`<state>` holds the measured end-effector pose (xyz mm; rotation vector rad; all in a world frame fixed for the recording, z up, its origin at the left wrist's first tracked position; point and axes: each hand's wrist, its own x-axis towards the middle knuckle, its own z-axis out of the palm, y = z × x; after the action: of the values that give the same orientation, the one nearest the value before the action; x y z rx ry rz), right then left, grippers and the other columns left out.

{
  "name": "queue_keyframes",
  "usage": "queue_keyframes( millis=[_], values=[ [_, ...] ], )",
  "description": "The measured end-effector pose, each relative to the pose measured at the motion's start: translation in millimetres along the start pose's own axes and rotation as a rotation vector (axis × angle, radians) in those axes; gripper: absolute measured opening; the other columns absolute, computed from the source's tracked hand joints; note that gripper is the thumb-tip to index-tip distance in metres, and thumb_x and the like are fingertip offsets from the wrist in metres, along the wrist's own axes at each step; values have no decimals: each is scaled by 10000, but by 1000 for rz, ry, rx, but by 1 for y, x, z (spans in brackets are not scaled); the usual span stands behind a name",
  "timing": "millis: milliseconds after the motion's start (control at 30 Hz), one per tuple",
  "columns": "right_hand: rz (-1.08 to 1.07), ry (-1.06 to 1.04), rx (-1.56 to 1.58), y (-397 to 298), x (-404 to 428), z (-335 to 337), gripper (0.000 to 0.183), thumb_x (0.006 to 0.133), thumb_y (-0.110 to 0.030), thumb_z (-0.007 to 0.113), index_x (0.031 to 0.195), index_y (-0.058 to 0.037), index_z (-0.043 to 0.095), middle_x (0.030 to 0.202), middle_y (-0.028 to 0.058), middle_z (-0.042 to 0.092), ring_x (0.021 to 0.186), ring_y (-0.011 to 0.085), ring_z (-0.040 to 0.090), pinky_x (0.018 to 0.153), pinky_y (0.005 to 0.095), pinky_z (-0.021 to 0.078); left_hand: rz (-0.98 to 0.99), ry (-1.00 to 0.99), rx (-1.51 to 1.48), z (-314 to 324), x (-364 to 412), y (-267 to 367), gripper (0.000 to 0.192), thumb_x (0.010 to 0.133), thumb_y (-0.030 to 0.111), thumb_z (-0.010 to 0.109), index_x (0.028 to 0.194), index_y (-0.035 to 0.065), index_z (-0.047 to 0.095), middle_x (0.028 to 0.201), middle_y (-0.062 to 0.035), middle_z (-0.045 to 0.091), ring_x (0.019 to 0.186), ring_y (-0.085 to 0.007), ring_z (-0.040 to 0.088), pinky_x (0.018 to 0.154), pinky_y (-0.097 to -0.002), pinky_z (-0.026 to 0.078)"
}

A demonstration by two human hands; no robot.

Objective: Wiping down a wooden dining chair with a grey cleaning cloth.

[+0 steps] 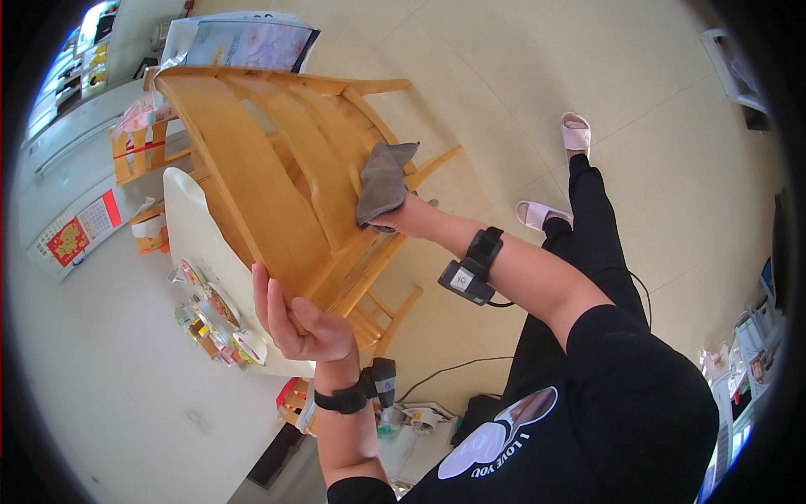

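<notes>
A grey cloth is bunched under my right hand, which presses it against the slatted back of a light wooden chair. Some of the right fingers are hidden behind the cloth and the wood. My left hand holds the near corner of the chair's back, with the fingers on one side and the thumb on the other. Both wrists wear black straps with small box-like devices.
Behind the chair is a white table bearing dishes and small packets. A printed bag stands beyond the chair back. A calendar hangs at the left. A black cable crosses the tiled floor.
</notes>
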<state>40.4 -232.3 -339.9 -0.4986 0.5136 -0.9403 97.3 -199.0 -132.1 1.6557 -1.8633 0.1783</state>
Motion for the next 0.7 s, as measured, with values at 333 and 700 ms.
queue_keyframes(
  millis=[333, 700],
  values=[
    [296, 25, -11, -2, -3, -19, 560, 752, -129, 740, 1226, -48, 453, 1129, 59, 579, 1029, 164, 549, 900, 315, 425, -3, -7, 15, -3, -2, -2, 314, 886, 49, 387, 1151, -53, 521, 1255, -212, 512, 1158, -315, 478, 993, -409, 359],
    [-341, 61, -917, -2, 23, -26, 812, 541, -424, 840, 1169, -48, 488, 1110, 183, 516, 1031, 390, 458, 877, 455, 365, -13, 21, -41, -1, -6, 0, 315, 886, 44, 375, 1148, -63, 514, 1257, -217, 507, 1183, -325, 466, 1030, -428, 321]
  ],
)
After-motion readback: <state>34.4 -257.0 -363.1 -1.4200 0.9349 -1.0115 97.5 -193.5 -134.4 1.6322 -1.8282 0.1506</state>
